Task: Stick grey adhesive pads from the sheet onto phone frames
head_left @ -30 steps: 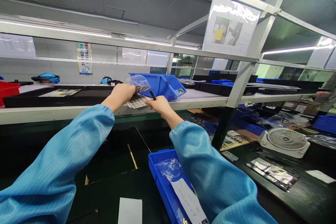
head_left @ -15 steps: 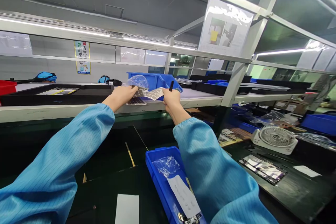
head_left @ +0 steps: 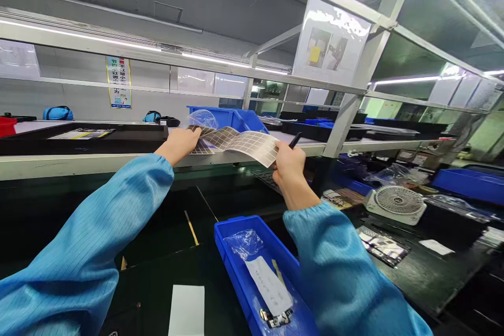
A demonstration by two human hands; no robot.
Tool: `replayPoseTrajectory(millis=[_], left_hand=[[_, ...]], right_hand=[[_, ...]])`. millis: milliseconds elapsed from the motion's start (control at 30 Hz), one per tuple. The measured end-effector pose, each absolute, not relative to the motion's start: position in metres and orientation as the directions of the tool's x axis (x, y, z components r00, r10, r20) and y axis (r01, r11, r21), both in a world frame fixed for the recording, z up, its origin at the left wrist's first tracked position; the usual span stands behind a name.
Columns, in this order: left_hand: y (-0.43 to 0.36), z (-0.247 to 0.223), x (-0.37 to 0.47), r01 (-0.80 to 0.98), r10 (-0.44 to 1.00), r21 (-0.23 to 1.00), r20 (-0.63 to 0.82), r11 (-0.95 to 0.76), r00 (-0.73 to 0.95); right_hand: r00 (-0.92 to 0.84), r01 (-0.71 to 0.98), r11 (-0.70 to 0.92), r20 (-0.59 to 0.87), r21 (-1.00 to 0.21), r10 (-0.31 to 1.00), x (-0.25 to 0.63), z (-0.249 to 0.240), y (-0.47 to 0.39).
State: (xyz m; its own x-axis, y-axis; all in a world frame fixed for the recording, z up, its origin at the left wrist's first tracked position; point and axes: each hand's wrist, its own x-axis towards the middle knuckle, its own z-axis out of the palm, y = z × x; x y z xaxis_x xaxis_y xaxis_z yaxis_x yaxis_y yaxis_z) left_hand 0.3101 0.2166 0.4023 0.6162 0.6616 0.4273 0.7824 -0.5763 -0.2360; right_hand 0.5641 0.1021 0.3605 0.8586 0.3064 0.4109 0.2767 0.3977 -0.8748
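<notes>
A curved sheet with a grid of small squares (head_left: pixel 252 146) stretches between my two hands at the shelf's front edge. My left hand (head_left: pixel 181 143) is closed on its darker left end, beside a blue bin (head_left: pixel 224 117) with clear plastic in it. At the sheet's pale right end, my right hand (head_left: pixel 290 167) pinches the corner and also has a black pen-like object (head_left: pixel 295 140) sticking up from it. More gridded sheet lies under the left part, on the shelf.
Below are a long blue bin (head_left: pixel 232 273) with plastic wrap, a labelled paper and small parts, and a white sheet (head_left: pixel 187 310). A black tray (head_left: pixel 137 136) lies on the shelf; a white fan (head_left: pixel 396 203) stands right.
My right hand has moved right and slightly down, drawing the gridded sheet out wider. My left hand has stayed nearly in place. The view has shifted slightly.
</notes>
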Motion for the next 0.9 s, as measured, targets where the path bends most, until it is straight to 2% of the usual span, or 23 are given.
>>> replayPoseTrajectory(millis=[267, 433, 500, 567, 633, 700, 800, 900], left_hand=[[0.226, 0.399, 0.320, 0.814, 0.720, -0.179, 0.388, -0.553, 0.575], [0.221, 0.407, 0.317, 0.834, 0.767, -0.114, 0.342, -0.540, 0.543], [0.206, 0.411, 0.313, 0.818, 0.744, -0.092, 0.367, -0.568, 0.558], [0.184, 0.408, 0.310, 0.768, 0.673, -0.083, 0.428, -0.636, 0.603], [0.158, 0.396, 0.312, 0.677, 0.564, -0.081, 0.487, -0.731, 0.667], [0.134, 0.377, 0.319, 0.502, 0.424, -0.018, 0.509, -0.865, 0.749], [0.114, 0.342, 0.328, 0.189, 0.284, 0.245, 0.448, -0.951, 0.848], [0.109, 0.309, 0.323, 0.074, 0.246, 0.548, 0.246, -0.833, 0.937]], right_hand=[[0.859, 0.379, 0.447, 0.488, -0.810, 0.155, 0.576, 0.341, 0.042], [0.724, 0.600, 0.396, 0.682, -0.695, 0.102, 0.579, 0.326, 0.011], [0.649, 0.657, 0.362, 0.741, -0.661, 0.174, 0.575, 0.323, 0.001], [0.591, 0.639, 0.376, 0.741, -0.671, 0.318, 0.567, 0.326, -0.011], [0.523, 0.559, 0.402, 0.684, -0.725, 0.509, 0.557, 0.334, -0.025], [0.419, 0.462, 0.380, 0.574, -0.802, 0.703, 0.546, 0.346, -0.039], [0.289, 0.344, 0.281, 0.386, -0.896, 0.876, 0.529, 0.363, -0.058], [0.236, 0.283, 0.238, 0.308, -0.929, 0.922, 0.514, 0.369, -0.069]])
